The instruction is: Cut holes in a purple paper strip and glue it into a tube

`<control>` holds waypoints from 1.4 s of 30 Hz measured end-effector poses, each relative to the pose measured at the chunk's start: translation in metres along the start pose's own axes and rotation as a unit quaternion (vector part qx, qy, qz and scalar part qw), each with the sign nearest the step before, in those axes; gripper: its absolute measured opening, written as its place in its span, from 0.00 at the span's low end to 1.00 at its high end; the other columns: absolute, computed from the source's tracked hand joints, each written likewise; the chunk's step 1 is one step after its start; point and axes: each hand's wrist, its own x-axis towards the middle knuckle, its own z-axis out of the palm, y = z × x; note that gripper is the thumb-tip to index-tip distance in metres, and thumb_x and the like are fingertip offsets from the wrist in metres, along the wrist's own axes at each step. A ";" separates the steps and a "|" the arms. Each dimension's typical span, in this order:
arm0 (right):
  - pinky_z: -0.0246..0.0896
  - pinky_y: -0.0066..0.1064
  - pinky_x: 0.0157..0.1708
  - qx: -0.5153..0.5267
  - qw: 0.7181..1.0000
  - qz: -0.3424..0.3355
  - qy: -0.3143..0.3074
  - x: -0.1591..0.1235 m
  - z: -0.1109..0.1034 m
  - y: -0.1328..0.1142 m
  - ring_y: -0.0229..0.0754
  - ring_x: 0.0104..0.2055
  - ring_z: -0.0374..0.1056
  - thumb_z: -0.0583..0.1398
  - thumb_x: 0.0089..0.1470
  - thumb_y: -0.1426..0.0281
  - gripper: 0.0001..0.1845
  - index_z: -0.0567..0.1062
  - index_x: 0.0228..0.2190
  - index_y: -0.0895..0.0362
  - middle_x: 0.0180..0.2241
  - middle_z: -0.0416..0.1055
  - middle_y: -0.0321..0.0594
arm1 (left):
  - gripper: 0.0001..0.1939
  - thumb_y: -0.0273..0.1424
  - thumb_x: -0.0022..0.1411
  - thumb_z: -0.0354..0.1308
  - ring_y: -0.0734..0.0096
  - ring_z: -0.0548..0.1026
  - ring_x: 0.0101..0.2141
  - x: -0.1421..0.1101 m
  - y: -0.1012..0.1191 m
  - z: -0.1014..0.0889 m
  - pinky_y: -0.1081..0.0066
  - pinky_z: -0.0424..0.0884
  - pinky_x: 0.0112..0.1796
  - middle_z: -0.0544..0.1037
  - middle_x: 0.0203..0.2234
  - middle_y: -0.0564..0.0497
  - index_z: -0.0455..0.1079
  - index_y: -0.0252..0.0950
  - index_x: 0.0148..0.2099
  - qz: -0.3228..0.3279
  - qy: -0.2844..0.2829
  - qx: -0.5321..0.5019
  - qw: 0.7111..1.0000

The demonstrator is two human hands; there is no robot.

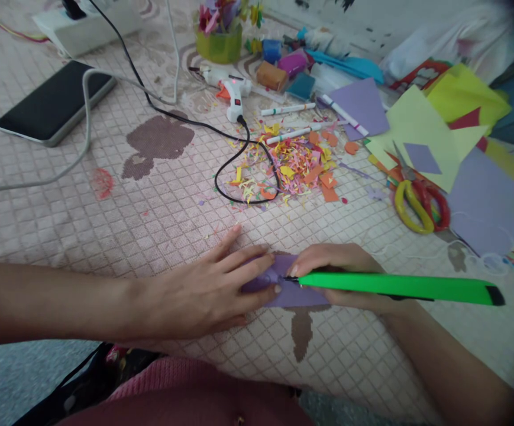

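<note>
Green cutter (394, 287) sits in curled right fingers (312, 257); left fingers (251, 270) splay over purple sheet (290, 297).

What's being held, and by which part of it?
The right hand holds a green tool near its dark tip; the left hand rests spread on purple paper.

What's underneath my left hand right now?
Your left hand covers part of a purple sheet, which lies on the patterned tablecloth. How far the sheet reaches beneath the hand can't be seen.
</note>
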 end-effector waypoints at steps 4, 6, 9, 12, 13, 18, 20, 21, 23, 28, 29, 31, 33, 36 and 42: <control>0.67 0.31 0.37 0.020 0.999 0.010 0.028 -0.002 0.000 0.000 0.41 0.39 0.73 0.59 0.57 0.71 0.09 0.75 0.40 0.53 0.37 0.77 0.40 | 0.22 0.35 0.68 0.53 0.49 0.55 0.64 0.000 0.000 0.000 0.37 0.47 0.60 0.59 0.62 0.40 0.61 0.41 0.62 -0.011 -0.010 -0.017 1.000; 0.68 0.32 0.36 0.016 0.999 0.008 0.031 -0.002 0.001 -0.001 0.41 0.38 0.73 0.59 0.56 0.73 0.09 0.75 0.40 0.54 0.36 0.77 0.40 | 0.22 0.36 0.67 0.54 0.49 0.55 0.64 -0.001 0.000 0.001 0.37 0.46 0.60 0.59 0.63 0.40 0.61 0.41 0.62 -0.015 -0.009 -0.020 1.000; 0.68 0.32 0.36 0.001 1.000 0.004 0.027 0.000 0.001 -0.002 0.41 0.38 0.73 0.59 0.54 0.76 0.11 0.76 0.39 0.53 0.35 0.77 0.39 | 0.24 0.37 0.65 0.56 0.48 0.55 0.64 -0.001 0.000 0.001 0.36 0.45 0.60 0.59 0.63 0.41 0.61 0.42 0.62 -0.017 -0.005 -0.022 1.000; 0.68 0.31 0.36 -0.015 0.999 0.006 0.028 0.001 0.002 -0.004 0.40 0.36 0.74 0.59 0.52 0.78 0.12 0.76 0.38 0.53 0.34 0.78 0.39 | 0.25 0.37 0.64 0.57 0.47 0.55 0.64 -0.001 0.000 0.001 0.35 0.45 0.60 0.60 0.63 0.41 0.60 0.42 0.62 -0.018 -0.004 -0.018 1.000; 0.68 0.31 0.35 -0.017 0.999 0.006 0.029 0.002 0.002 -0.004 0.40 0.36 0.74 0.59 0.53 0.78 0.11 0.76 0.37 0.53 0.34 0.78 0.39 | 0.25 0.37 0.64 0.57 0.47 0.55 0.64 -0.001 0.000 0.001 0.35 0.45 0.60 0.59 0.63 0.41 0.60 0.42 0.62 -0.018 -0.005 -0.017 1.000; 0.68 0.31 0.36 -0.017 1.000 0.008 0.022 0.001 0.002 -0.003 0.40 0.37 0.74 0.58 0.53 0.78 0.12 0.76 0.38 0.53 0.35 0.78 0.38 | 0.26 0.37 0.64 0.57 0.46 0.53 0.64 -0.001 0.000 0.002 0.35 0.45 0.59 0.59 0.63 0.41 0.59 0.42 0.63 -0.016 -0.009 -0.015 1.000; 0.68 0.30 0.36 -0.016 1.000 0.012 0.021 0.000 0.002 -0.002 0.39 0.37 0.73 0.58 0.52 0.79 0.13 0.76 0.38 0.53 0.35 0.78 0.38 | 0.25 0.37 0.64 0.57 0.47 0.54 0.64 -0.001 0.000 0.001 0.35 0.45 0.60 0.59 0.63 0.41 0.60 0.42 0.62 -0.017 -0.005 -0.016 1.000; 0.68 0.30 0.36 -0.015 1.000 0.014 0.020 0.000 0.001 -0.002 0.39 0.37 0.73 0.58 0.52 0.79 0.13 0.76 0.39 0.53 0.35 0.78 0.38 | 0.25 0.37 0.64 0.57 0.47 0.54 0.64 -0.001 0.000 0.001 0.35 0.44 0.60 0.59 0.63 0.41 0.60 0.42 0.62 -0.018 -0.002 -0.016 1.000; 0.68 0.30 0.37 -0.009 1.000 0.018 0.017 -0.001 0.001 -0.001 0.39 0.38 0.73 0.59 0.53 0.78 0.13 0.75 0.39 0.53 0.36 0.77 0.38 | 0.25 0.37 0.64 0.57 0.48 0.54 0.64 -0.001 0.000 0.001 0.36 0.44 0.60 0.60 0.62 0.42 0.60 0.42 0.62 -0.020 0.001 -0.016 1.000; 0.68 0.30 0.37 0.006 1.000 0.022 0.016 0.000 0.002 -0.002 0.39 0.38 0.74 0.60 0.54 0.76 0.11 0.76 0.39 0.53 0.36 0.77 0.38 | 0.25 0.37 0.64 0.58 0.47 0.54 0.64 0.000 0.000 0.000 0.35 0.45 0.60 0.60 0.62 0.42 0.60 0.42 0.62 -0.020 0.001 -0.016 1.000; 0.68 0.30 0.36 0.004 0.999 0.023 0.024 0.000 0.003 -0.002 0.39 0.37 0.74 0.60 0.54 0.75 0.10 0.76 0.38 0.53 0.35 0.78 0.38 | 0.25 0.37 0.64 0.58 0.47 0.55 0.64 0.000 0.000 0.000 0.35 0.45 0.60 0.61 0.62 0.42 0.60 0.42 0.62 -0.020 0.002 -0.017 1.000; 0.68 0.29 0.35 0.001 0.999 0.023 0.038 0.000 0.004 -0.001 0.38 0.36 0.74 0.60 0.55 0.76 0.09 0.76 0.38 0.52 0.35 0.78 0.37 | 0.25 0.36 0.64 0.58 0.48 0.55 0.63 0.000 0.000 0.000 0.35 0.45 0.60 0.61 0.62 0.42 0.61 0.42 0.62 -0.022 0.003 -0.020 1.000; 0.68 0.29 0.35 0.002 0.999 0.020 0.040 -0.001 0.004 -0.001 0.38 0.36 0.74 0.61 0.54 0.76 0.10 0.76 0.39 0.52 0.35 0.77 0.37 | 0.25 0.36 0.64 0.58 0.47 0.55 0.63 0.000 0.000 0.000 0.35 0.45 0.59 0.61 0.62 0.41 0.61 0.42 0.62 -0.022 0.004 -0.022 1.000; 0.68 0.29 0.37 0.003 0.999 0.021 0.029 -0.002 0.003 0.000 0.38 0.37 0.73 0.60 0.54 0.77 0.12 0.75 0.39 0.52 0.36 0.77 0.37 | 0.25 0.36 0.64 0.58 0.47 0.55 0.63 0.000 0.000 0.000 0.35 0.45 0.59 0.61 0.62 0.41 0.61 0.42 0.62 -0.021 0.001 -0.022 1.000; 0.67 0.29 0.37 0.005 0.999 0.024 0.022 -0.001 0.003 -0.001 0.38 0.38 0.73 0.60 0.54 0.77 0.12 0.75 0.40 0.52 0.36 0.77 0.37 | 0.26 0.37 0.63 0.58 0.46 0.55 0.63 0.000 0.000 -0.001 0.34 0.46 0.59 0.60 0.62 0.41 0.60 0.43 0.62 -0.021 -0.005 -0.021 1.000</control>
